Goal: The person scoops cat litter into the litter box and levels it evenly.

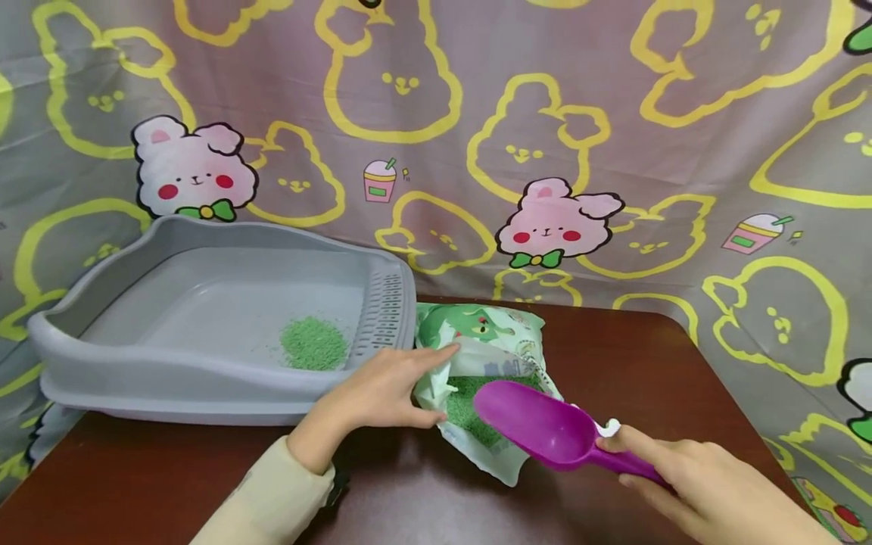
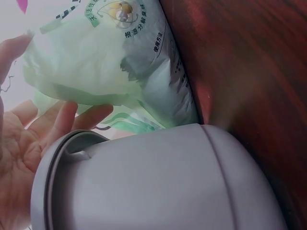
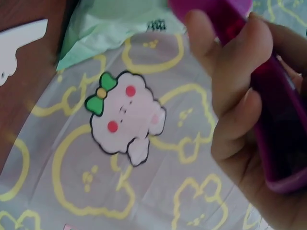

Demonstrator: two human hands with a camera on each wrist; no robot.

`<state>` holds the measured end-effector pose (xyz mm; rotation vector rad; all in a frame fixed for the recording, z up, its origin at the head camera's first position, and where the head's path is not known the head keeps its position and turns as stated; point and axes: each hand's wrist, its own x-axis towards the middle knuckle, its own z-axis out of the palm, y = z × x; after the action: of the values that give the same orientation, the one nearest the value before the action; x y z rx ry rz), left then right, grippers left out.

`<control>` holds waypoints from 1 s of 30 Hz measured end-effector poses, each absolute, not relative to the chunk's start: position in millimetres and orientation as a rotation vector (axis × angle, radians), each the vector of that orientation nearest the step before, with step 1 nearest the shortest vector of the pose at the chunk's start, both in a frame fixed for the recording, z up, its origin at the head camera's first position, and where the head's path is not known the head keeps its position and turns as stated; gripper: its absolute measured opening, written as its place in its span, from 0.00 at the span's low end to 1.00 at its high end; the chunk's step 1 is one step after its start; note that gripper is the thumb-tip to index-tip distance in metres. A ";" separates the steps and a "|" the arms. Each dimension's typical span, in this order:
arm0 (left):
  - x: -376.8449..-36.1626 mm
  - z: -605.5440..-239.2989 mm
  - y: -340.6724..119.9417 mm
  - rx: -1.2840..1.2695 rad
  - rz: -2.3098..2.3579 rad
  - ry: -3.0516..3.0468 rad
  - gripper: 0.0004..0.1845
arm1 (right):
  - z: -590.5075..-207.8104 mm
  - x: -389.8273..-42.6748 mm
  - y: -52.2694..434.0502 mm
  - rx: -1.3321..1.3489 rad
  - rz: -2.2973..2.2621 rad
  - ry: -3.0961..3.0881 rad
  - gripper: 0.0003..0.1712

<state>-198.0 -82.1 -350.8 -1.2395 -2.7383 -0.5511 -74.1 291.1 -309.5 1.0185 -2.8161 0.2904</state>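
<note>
An open green-and-white litter bag [image 1: 490, 325] lies on the brown table [image 1: 647, 363], with green litter [image 1: 463, 401] showing in its mouth. My left hand [image 1: 409, 382] holds the bag's torn edge between thumb and fingers, close to the tray's corner. In the left wrist view the bag [image 2: 96, 62] sits between the thumb and fingers of that hand [image 2: 19, 153]. My right hand [image 1: 654, 462] grips the handle of a purple scoop [image 1: 538, 424], whose bowl hovers over the bag's mouth. The right wrist view shows the fingers [image 3: 235, 105] curled round the scoop's handle [image 3: 278, 134].
A grey litter tray [image 1: 204, 378] stands at the left and holds a small pile of green litter [image 1: 313, 344]. Its rounded corner [image 2: 168, 182] is beside the bag. A bunny-print curtain [image 1: 545, 136] hangs behind and right of the table. A white torn strip [image 3: 19, 38] lies on the table.
</note>
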 end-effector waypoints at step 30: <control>-197.1 -351.0 -81.2 -1.229 -0.553 -2.752 0.50 | -341.6 -67.8 254.8 0.653 0.388 -3.130 0.17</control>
<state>-197.1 -81.2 -351.0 -1.2287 -2.7519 -0.5528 -67.8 254.8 -341.6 0.6534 -3.1302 0.3881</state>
